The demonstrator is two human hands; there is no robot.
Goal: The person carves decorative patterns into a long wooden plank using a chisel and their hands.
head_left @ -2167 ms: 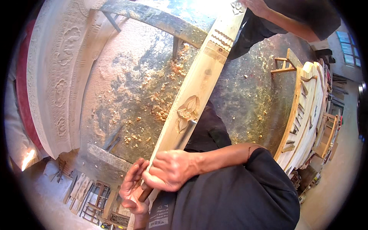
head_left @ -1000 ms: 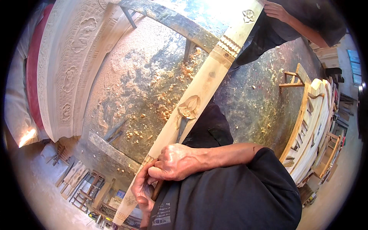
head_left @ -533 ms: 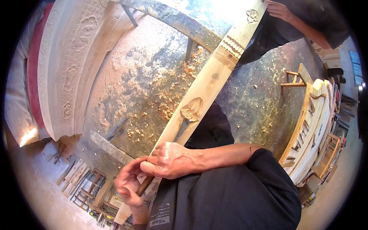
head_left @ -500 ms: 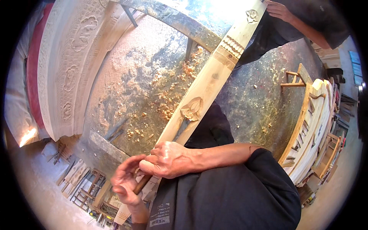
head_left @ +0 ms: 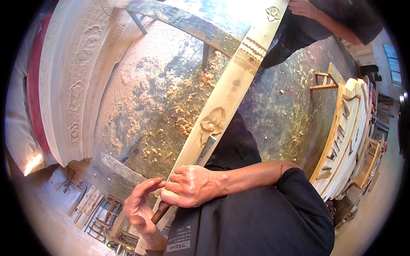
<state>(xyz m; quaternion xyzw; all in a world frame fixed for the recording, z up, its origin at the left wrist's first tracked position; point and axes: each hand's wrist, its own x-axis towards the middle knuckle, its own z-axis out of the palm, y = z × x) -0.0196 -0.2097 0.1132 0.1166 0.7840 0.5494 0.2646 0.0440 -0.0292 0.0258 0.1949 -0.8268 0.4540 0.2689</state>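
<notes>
My right hand (head_left: pixel 190 185) is closed round a carving chisel, whose grey metal blade (head_left: pixel 207 150) lies along a long pale wooden board (head_left: pixel 228 96). The blade's tip points at a carved flower (head_left: pixel 212 121) and sits just beside its lower edge. Below my right fist the chisel's brown wooden handle (head_left: pixel 159 214) sticks out. My left hand (head_left: pixel 142 209) is beside that handle end, palm toward it, fingers apart and slightly curled. Whether the palm touches the handle I cannot tell. Farther up, the board has a ridged band (head_left: pixel 253 49) and a second carved flower (head_left: pixel 272 14).
Another person's hand (head_left: pixel 304 8) rests by the board's far end. Wood shavings (head_left: pixel 183 121) litter the floor beyond a wooden bench beam (head_left: pixel 188 25). A large carved panel (head_left: pixel 64 85) leans at left. Several carving tools (head_left: pixel 337 141) lie on a bench at right.
The view has shifted slightly. The chisel's blade shows more clearly beside the flower, and my left hand's fingers have opened a little more near the handle.
</notes>
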